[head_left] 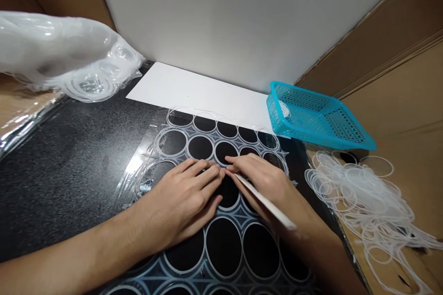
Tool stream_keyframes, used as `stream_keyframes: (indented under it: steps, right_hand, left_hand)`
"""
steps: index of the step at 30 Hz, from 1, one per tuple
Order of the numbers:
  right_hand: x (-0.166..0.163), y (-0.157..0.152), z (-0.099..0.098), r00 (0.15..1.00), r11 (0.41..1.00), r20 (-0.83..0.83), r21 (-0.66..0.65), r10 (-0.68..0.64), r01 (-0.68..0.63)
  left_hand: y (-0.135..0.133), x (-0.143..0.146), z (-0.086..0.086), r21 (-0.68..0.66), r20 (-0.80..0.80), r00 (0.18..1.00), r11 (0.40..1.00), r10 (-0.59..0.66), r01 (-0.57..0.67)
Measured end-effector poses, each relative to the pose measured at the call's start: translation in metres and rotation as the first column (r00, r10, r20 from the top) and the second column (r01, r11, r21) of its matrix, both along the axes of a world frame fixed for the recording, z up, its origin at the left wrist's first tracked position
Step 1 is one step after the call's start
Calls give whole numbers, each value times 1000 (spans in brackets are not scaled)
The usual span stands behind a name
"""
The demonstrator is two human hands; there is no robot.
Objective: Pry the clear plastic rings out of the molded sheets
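A stack of clear plastic sheets (241,215) with rows of round cut-outs lies on the black speckled table. My left hand (192,189) rests palm down on the sheets, fingers stretched out towards the middle and thumb apart. Close by, my right hand (265,177) is closed around a thin white stick-like tool (266,203), which slants back towards the wrist. The tool's front end is hidden at the fingers. Both sets of fingertips almost meet over one of the rings, and what lies right under them cannot be made out.
Behind the sheets lies a white board (194,84) along the grey wall. A blue plastic basket (311,136) at the right holds a small white item. Thin clear rings (367,189) are heaped on cardboard at the right. Clear plastic sheets (69,50) are piled at the left.
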State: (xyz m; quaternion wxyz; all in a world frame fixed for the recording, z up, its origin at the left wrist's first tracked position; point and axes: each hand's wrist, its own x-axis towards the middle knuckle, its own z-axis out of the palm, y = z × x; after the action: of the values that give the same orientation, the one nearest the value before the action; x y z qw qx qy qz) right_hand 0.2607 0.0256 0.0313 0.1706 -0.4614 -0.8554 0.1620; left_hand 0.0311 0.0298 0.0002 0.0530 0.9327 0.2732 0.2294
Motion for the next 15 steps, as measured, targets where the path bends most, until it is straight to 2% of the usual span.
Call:
stream_keyframes:
  steps: [3,10,13,15]
  right_hand:
    - [-4,-1,-4,991,997,128,63,32,-40]
    - [-4,3,-3,983,989,155,96,94,-109]
    - [-2,10,-1,984,986,165,140,66,-90]
    - [1,21,1,993,976,119,215,-7,-19]
  left_hand:
    - [0,0,0,-22,20,1000,1000,5,-5]
    - [3,1,1,-81,41,999,997,3,0]
    - [4,2,1,-66,53,999,998,2,1]
    - [4,2,0,-54,52,999,999,-5,8]
